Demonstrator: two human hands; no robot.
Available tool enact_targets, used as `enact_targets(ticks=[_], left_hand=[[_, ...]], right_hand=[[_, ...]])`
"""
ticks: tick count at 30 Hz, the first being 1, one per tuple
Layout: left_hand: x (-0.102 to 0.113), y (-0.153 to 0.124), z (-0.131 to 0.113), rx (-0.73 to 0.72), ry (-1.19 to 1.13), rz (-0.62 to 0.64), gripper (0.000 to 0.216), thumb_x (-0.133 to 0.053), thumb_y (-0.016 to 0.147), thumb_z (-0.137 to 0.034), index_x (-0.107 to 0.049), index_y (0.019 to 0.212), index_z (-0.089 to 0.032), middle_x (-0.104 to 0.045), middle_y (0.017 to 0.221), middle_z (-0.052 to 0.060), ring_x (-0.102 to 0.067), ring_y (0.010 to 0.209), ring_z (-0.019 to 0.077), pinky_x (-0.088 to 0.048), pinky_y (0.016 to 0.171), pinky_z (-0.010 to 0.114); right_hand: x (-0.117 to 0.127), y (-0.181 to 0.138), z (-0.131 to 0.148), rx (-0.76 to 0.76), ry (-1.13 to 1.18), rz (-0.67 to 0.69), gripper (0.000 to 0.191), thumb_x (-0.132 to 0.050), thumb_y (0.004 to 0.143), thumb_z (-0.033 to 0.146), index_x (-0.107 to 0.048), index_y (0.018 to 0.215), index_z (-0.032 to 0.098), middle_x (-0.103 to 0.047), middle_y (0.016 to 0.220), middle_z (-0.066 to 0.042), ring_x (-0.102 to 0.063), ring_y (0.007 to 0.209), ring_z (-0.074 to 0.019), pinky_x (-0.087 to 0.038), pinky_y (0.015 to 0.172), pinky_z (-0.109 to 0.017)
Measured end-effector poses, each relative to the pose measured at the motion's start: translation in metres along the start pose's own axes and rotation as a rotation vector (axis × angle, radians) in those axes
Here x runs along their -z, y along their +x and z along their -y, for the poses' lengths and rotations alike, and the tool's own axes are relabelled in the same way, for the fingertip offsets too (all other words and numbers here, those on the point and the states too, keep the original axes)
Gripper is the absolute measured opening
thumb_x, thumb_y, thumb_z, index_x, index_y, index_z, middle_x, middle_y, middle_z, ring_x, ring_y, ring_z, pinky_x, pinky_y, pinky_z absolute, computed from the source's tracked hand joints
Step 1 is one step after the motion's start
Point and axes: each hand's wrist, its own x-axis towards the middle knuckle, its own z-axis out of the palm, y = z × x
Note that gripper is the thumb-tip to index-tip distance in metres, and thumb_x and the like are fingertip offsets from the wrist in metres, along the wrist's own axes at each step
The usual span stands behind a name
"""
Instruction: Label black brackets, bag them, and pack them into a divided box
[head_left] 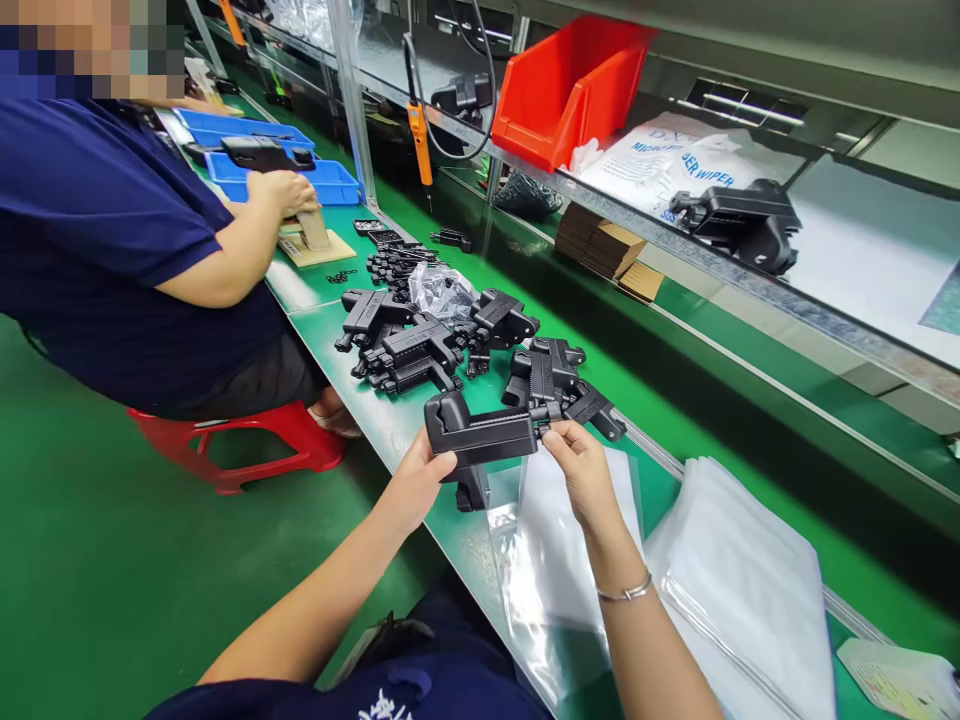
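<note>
Both my hands hold one black plastic part (480, 440) above the green table edge. My left hand (421, 478) grips its left end, thumb on top. My right hand (577, 465) pinches its right end with fingers closed; a silver bracelet sits on that wrist. Just beyond lies a heap of similar black plastic parts (420, 345), and another such part (551, 385) rests right behind the held one. Clear plastic bags (555, 560) lie flat under my hands.
A co-worker in a dark blue shirt sits at left on a red stool (247, 440), hands on a wooden fixture (311, 240). Blue trays (330, 180) lie behind. A shelf carries a red bin (570, 85) and a wiper pack (660, 160). A stack of white bags (742, 570) lies at right.
</note>
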Motion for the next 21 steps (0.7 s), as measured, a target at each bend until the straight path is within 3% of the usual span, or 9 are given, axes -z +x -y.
enact_targets(ticks=[7,11,17,21], left_hand=[[0.018,-0.001,0.002,0.036,0.066,-0.092,0.057,-0.085,0.061,-0.047,-0.065,0.106,-0.020,-0.071,0.101,0.007,-0.066,0.096,0.0266,-0.054,0.084,0.038],[0.027,-0.004,0.005,0.038,0.076,-0.116,0.055,-0.087,0.058,-0.044,-0.065,0.102,-0.020,-0.071,0.093,0.004,-0.067,0.090,0.0245,-0.054,0.083,0.037],[0.021,-0.004,0.004,-0.005,0.158,-0.122,0.059,-0.087,0.059,-0.045,-0.065,0.108,-0.019,-0.071,0.103,0.005,-0.064,0.102,0.0256,-0.051,0.089,0.035],[0.016,-0.001,0.001,0.043,0.107,-0.084,0.054,-0.085,0.062,-0.045,-0.066,0.106,-0.019,-0.071,0.097,0.006,-0.066,0.100,0.0273,-0.053,0.082,0.035]], right_hand=[[-0.007,-0.007,-0.013,0.027,0.077,0.113,0.019,-0.070,0.072,0.038,-0.063,0.083,0.023,-0.061,0.085,0.001,-0.057,0.084,-0.0181,-0.043,0.082,-0.031],[-0.011,-0.010,-0.019,0.009,-0.020,0.073,0.023,-0.066,0.077,0.043,-0.058,0.069,0.022,-0.056,0.072,0.003,-0.053,0.074,-0.0163,-0.041,0.073,-0.029],[-0.008,-0.008,-0.028,0.036,-0.022,0.110,0.019,-0.063,0.080,0.041,-0.060,0.073,0.024,-0.057,0.074,0.002,-0.052,0.075,-0.0172,-0.042,0.074,-0.029],[-0.005,-0.006,-0.032,0.016,0.006,0.106,0.017,-0.065,0.078,0.040,-0.063,0.078,0.024,-0.061,0.081,0.000,-0.055,0.081,-0.0189,-0.043,0.078,-0.032]])
